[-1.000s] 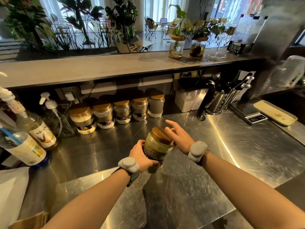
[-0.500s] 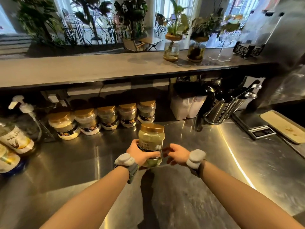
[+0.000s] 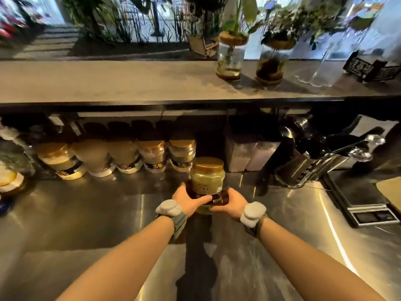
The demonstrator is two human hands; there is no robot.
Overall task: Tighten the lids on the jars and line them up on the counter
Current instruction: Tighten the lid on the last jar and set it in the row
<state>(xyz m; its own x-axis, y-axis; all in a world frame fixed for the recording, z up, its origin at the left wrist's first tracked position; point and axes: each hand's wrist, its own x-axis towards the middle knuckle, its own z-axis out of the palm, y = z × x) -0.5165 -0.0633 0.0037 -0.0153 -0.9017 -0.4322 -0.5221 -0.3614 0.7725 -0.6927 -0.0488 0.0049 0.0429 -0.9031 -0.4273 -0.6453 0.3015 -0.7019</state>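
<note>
A clear jar with a gold lid (image 3: 207, 178) and greenish contents stands upright between my hands, just right of a row of several gold-lidded jars (image 3: 152, 155) lined up under the shelf at the back of the steel counter (image 3: 97, 209). My left hand (image 3: 188, 198) wraps the jar's lower left side. My right hand (image 3: 231, 203) cups its lower right side. Whether the jar's base touches the counter is hidden by my fingers.
Two white containers (image 3: 249, 153) stand right of the held jar. A metal utensil holder (image 3: 314, 166) and a scale (image 3: 364, 200) are further right. Syrup bottles (image 3: 10, 170) sit at far left. Plant jars (image 3: 230, 57) stand on the upper shelf.
The jar has moved away from me toward the right end of the row. My right hand left the lid, dropped to the jar's side and now holds it.
</note>
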